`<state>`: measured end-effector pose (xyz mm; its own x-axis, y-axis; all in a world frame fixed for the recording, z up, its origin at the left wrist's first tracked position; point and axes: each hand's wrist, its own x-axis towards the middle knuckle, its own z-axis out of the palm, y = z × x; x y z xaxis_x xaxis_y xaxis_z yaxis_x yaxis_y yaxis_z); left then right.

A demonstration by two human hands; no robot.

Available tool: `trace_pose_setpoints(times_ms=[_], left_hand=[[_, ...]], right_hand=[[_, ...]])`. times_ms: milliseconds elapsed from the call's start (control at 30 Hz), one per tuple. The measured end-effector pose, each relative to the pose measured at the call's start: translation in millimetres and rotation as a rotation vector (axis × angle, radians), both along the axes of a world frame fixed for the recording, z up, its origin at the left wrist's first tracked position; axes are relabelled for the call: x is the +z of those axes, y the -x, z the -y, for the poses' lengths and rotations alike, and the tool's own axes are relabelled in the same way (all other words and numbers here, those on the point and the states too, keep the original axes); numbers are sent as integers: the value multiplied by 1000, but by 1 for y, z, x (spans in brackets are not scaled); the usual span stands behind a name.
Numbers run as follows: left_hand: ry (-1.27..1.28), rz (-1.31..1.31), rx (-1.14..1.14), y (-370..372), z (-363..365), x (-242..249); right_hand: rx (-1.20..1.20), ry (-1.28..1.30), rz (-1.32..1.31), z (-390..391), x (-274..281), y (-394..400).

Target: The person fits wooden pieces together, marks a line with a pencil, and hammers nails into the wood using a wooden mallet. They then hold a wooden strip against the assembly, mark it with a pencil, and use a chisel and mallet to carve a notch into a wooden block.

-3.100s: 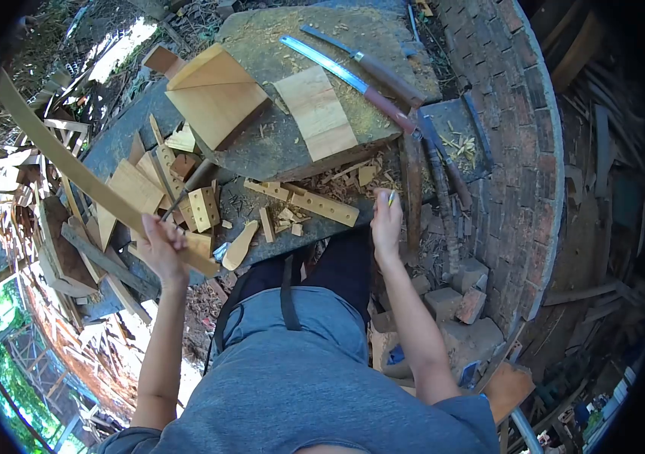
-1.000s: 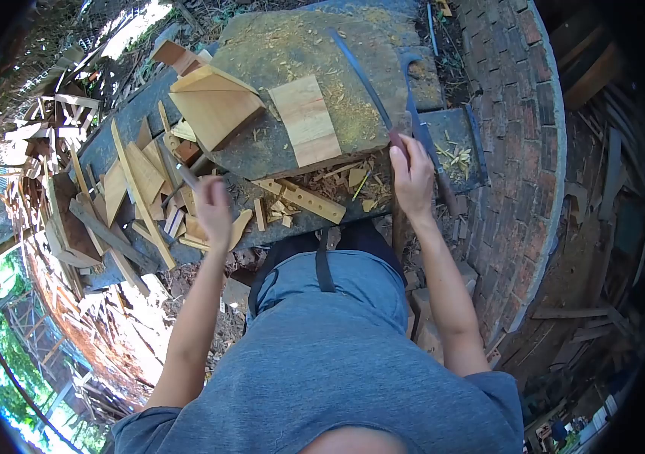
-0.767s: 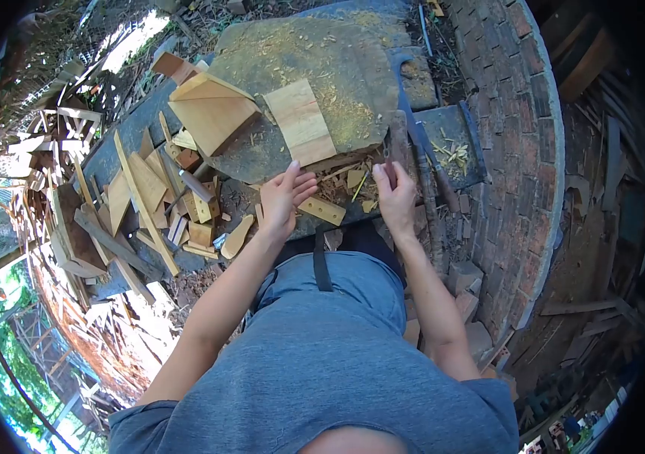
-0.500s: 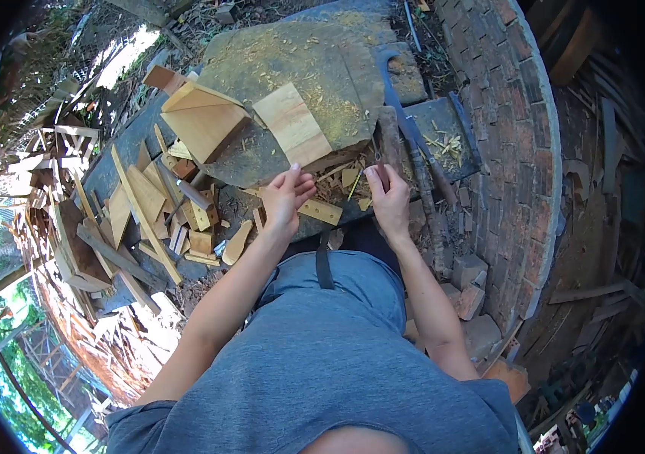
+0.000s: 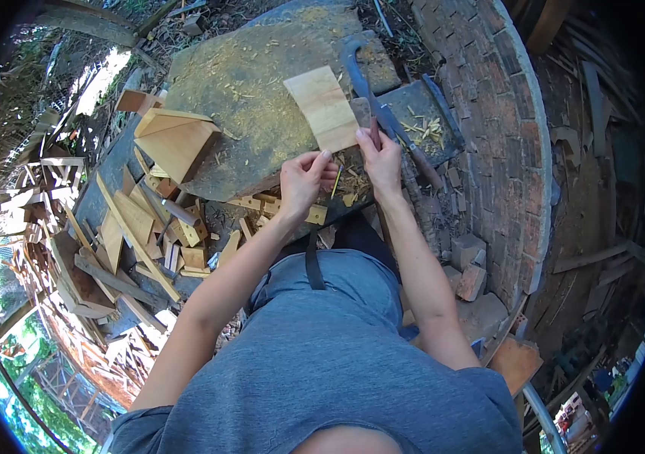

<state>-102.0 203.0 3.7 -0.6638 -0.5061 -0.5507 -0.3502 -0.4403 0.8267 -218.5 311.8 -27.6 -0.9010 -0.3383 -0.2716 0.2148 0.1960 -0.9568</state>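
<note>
A small pale wooden board (image 5: 324,107) is raised over the sawdust-covered work slab. My right hand (image 5: 383,163) grips it at the lower right corner, thumb on its face. A narrow reddish-brown piece, perhaps a tool handle, stands up between the fingers of that same hand (image 5: 375,132). Just below the board's bottom edge is my left hand (image 5: 302,181), its thumb and fingers curled together. Whether those fingertips hold anything small is hidden. A wedge-shaped wooden block (image 5: 175,144) rests on the slab to the left.
Shavings cover the slab (image 5: 224,83). A blue-handled saw (image 5: 360,72) lies right of it. Wood offcuts, a long strip (image 5: 135,234) and a hammer-like tool (image 5: 179,212) lie at the left. A curved brick wall (image 5: 511,151) bounds the right side.
The board has passed from my left fingertips to my right hand and moved right. My left hand has shifted right, its fingers more curled. The head view has shifted slightly.
</note>
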Motion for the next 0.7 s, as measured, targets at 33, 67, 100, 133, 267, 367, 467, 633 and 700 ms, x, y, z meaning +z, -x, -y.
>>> trace_pose_setpoints(times_ms=[33, 67, 100, 133, 267, 367, 467, 633, 700], left_hand=[[-20, -25, 4, 6, 2, 0], [-40, -29, 6, 11, 7, 0], [-43, -26, -1, 16, 15, 2], [-34, 25, -102, 19, 27, 6], [303, 76, -233, 19, 59, 19], [771, 105, -339, 31, 85, 27], [1414, -12, -400, 55, 107, 5], [1462, 244, -716, 78, 106, -8], [1493, 272, -751, 84, 107, -4]], right_hand=[[-3, -3, 2, 4, -2, 4], [-23, -4, 8, 6, -4, 8], [-44, -6, 14, 10, -2, 12], [-66, 6, -71, 16, 2, 14], [16, -135, -138, 26, -14, 31], [6, -101, -170, 35, -9, 35], [5, -155, -208, 37, -1, 34], [-58, -163, -213, 32, 3, 27], [-83, -106, -211, 32, -4, 27]])
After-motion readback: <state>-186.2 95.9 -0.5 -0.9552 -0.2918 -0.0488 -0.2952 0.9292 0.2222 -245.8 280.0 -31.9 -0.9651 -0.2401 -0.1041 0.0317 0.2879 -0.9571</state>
